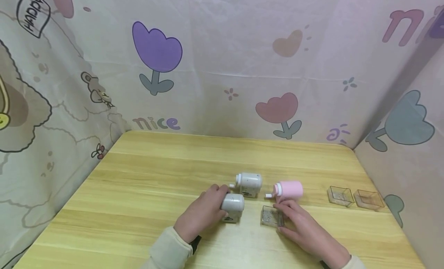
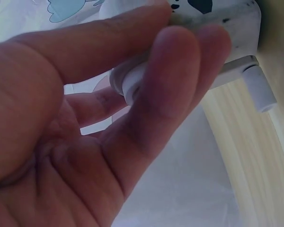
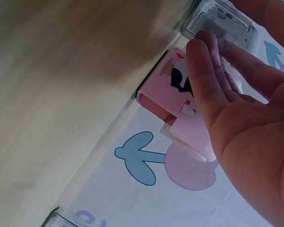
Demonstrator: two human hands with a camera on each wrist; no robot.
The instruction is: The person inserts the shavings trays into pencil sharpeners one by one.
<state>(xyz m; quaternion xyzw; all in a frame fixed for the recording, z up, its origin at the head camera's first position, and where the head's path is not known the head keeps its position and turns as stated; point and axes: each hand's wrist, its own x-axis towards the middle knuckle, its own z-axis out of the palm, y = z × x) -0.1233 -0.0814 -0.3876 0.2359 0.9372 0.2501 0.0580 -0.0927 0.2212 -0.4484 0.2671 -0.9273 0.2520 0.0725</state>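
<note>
My left hand (image 1: 204,209) grips the nearer of two off-white crank pencil sharpeners (image 1: 233,204), its thumb on the near side and fingers over the far side. In the left wrist view dark markings show on the off-white sharpener body (image 2: 241,28), and a white crank knob (image 2: 260,90) sticks out. My right hand (image 1: 300,226) pinches a small clear plastic drawer (image 1: 269,217) between thumb and fingers, low over the table. Just beyond the fingers stands a pink sharpener (image 1: 290,189); the right wrist view shows an opening (image 3: 156,109) in its base.
The second off-white sharpener (image 1: 250,182) stands behind the held one, its crank pointing left. Two more clear drawers (image 1: 340,196) lie side by side near the right edge of the wooden table (image 1: 156,165). Printed cloth (image 1: 215,49) hangs round the back and sides.
</note>
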